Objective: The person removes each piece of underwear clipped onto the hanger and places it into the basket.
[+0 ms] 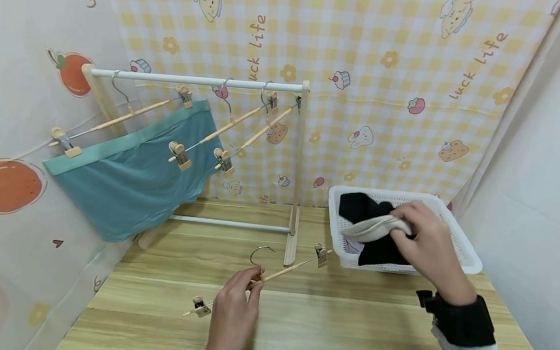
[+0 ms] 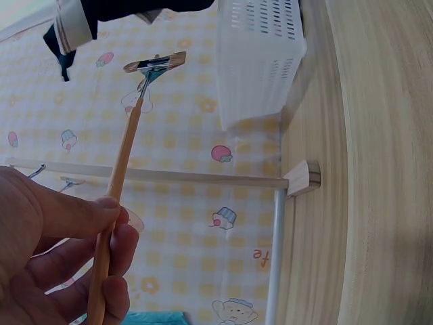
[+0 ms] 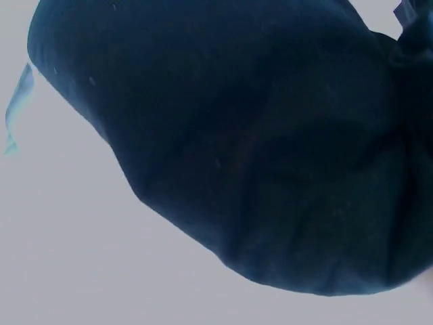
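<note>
Pinching the wooden clip hanger (image 1: pixel 258 279) just above the wooden surface (image 1: pixel 347 331), the left hand (image 1: pixel 231 315) could tilt it; the right hand (image 1: pixel 428 242), clutching the dark garment (image 1: pixel 377 249) in the white basket (image 1: pixel 464 253), may snag neighbouring clothes.

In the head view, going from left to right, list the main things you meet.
Teal garment clipped on the rack → left hand pinching the wooden clip hanger → white basket, where the right hand grips a dark garment.

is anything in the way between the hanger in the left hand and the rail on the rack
Nothing visible blocks it. The left hand pinches the clip hanger above the table, and the space up to the white rail looks open, with bare rail between the hangers already hung.
</note>
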`<state>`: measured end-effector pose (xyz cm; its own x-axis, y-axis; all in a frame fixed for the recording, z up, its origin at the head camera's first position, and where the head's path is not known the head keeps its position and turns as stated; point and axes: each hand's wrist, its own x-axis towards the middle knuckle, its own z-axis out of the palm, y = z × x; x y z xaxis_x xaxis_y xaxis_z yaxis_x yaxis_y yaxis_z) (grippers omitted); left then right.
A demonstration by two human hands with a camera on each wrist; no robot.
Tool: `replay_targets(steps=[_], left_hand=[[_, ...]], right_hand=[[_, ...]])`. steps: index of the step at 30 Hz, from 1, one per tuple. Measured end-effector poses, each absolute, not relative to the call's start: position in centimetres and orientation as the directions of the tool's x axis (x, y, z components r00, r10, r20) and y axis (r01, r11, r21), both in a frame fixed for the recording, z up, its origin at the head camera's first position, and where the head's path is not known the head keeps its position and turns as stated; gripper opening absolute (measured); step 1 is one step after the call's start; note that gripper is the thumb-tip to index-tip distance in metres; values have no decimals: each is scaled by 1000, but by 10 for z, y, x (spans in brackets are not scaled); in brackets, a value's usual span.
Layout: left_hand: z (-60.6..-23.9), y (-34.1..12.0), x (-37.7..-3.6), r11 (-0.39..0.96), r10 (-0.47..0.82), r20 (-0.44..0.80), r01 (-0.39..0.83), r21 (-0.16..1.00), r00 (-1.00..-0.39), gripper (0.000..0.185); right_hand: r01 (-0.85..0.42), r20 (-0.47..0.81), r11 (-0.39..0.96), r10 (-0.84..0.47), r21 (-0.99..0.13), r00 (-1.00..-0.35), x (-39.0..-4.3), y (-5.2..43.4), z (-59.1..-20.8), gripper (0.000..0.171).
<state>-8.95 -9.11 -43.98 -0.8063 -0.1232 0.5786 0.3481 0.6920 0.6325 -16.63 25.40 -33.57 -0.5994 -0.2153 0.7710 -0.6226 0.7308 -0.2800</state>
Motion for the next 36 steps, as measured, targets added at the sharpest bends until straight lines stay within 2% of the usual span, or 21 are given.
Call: replay_targets(steps=[7,18,27,36], left_hand=[[-440,-91,-89,687,-131,566,337,643,-814,35],[-439,-89,-88,676,-131,570,348,650,-811,35],[-440,-89,-88,682,-137,529,308,664,-838,32],[-440,-88,-89,687,-135,545,318,653,-828,32]], right_hand=[[-523,718,778,-136,-350,-682,-204,266,-330,19],[-427,589,824,-146,-371,-795,-250,282,-346,28],[-291,308,885,-180,-364,-934,-256,303,-353,49],[-263,214,887,-193,-380,-958,-249,303,-343,52]])
